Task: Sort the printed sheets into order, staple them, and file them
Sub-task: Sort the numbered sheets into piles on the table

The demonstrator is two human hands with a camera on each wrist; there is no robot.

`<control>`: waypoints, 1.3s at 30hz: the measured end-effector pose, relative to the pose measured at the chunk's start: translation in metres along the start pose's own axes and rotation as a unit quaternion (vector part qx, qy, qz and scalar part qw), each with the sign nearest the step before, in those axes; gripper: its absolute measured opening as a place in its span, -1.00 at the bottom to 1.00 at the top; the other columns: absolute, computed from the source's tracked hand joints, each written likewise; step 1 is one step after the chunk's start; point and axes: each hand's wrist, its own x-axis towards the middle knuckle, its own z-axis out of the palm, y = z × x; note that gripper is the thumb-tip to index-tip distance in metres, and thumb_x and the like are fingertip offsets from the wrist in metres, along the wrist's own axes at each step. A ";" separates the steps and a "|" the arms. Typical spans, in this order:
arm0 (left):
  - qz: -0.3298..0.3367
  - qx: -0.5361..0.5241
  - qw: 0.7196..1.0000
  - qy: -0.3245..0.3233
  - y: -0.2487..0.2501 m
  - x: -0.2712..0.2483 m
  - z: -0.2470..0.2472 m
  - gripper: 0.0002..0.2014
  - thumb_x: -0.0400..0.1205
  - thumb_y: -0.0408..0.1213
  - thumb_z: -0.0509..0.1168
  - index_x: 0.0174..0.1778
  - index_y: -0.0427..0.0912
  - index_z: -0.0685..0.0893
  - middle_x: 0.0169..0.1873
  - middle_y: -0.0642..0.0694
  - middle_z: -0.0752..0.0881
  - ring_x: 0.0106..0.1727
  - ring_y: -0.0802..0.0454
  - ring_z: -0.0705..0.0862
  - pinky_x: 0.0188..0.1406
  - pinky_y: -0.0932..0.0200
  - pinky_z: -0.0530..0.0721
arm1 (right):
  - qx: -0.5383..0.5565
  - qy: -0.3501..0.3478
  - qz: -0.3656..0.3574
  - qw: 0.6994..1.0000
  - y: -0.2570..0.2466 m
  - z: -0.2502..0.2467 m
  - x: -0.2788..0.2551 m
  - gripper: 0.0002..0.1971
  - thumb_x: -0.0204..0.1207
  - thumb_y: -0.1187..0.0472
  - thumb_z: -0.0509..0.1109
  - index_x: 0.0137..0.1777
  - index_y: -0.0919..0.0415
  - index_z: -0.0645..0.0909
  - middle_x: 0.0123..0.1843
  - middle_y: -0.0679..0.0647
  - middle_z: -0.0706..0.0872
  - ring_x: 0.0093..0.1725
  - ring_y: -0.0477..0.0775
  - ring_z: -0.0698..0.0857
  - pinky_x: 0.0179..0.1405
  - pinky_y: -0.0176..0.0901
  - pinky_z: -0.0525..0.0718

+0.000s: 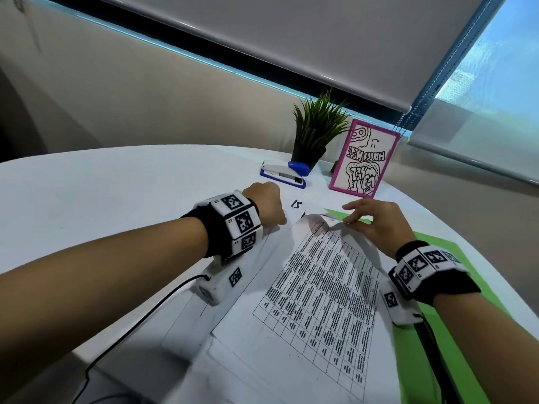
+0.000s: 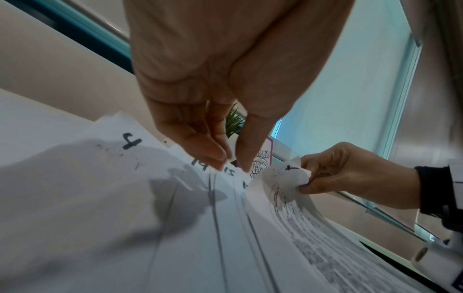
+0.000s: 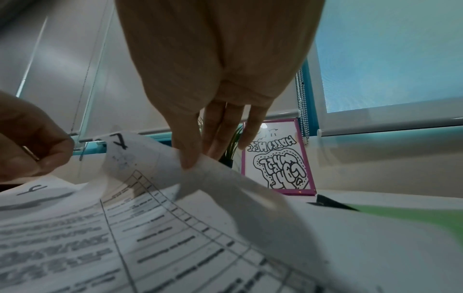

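- left hand [image 1: 267,204] is down at the far left corner of the sheets [image 1: 306,310], fingertips [image 2: 220,156] pinching the fanned corners where handwritten numbers show.
- right hand [image 1: 376,221] has the top sheet [image 3: 200,178] by its far corner, thumb and fingers gripping it, and the corner is curled up off the pile.
- the sheets lie fanned on the white table [image 1: 116,182] right in front of the person, printed tables face up.
- a green folder [image 1: 437,345] lies under the pile's right side, poking out along the right edge.
- stapler [image 1: 287,173], blue and white, sits beyond the left hand, apart from the pile.
- behind it a plant [image 1: 316,132], and beside that a pink frame [image 1: 364,158].
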 end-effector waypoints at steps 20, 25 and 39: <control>0.017 -0.080 0.993 -0.089 0.000 -0.004 0.002 -0.88 0.58 -0.38 0.41 -0.09 -0.37 0.78 -0.20 -0.21 0.84 -0.31 -0.07 0.77 -0.20 0.09 0.80 | -0.010 -0.100 0.022 0.995 0.013 -0.009 -0.013 -0.85 0.46 0.17 0.54 -0.24 0.03 0.61 -0.35 -0.13 0.67 -0.34 -0.17 0.62 -0.32 -0.26 0.49; 0.008 0.107 0.993 0.046 -0.036 0.012 -0.050 -0.72 0.48 -0.33 0.46 0.11 -0.11 0.75 0.11 -0.11 0.75 0.13 -0.12 0.70 -0.04 0.14 0.60 | 0.036 -0.111 0.025 0.993 0.012 -0.002 -0.009 -0.93 0.43 0.23 0.57 -0.16 0.17 0.74 -0.17 -0.02 0.81 -0.15 0.02 0.78 -0.06 0.01 0.76; 0.139 0.106 0.982 0.065 -0.050 0.005 -0.056 -0.86 0.64 -0.31 0.12 -0.20 -0.11 0.55 -0.19 -0.09 0.72 -0.14 -0.11 0.58 -0.12 0.02 0.61 | 0.043 -0.133 0.016 0.990 -0.005 0.003 -0.005 -0.95 0.45 0.28 0.54 -0.17 0.19 0.72 -0.04 -0.01 0.83 -0.01 -0.07 0.79 0.15 0.01 0.75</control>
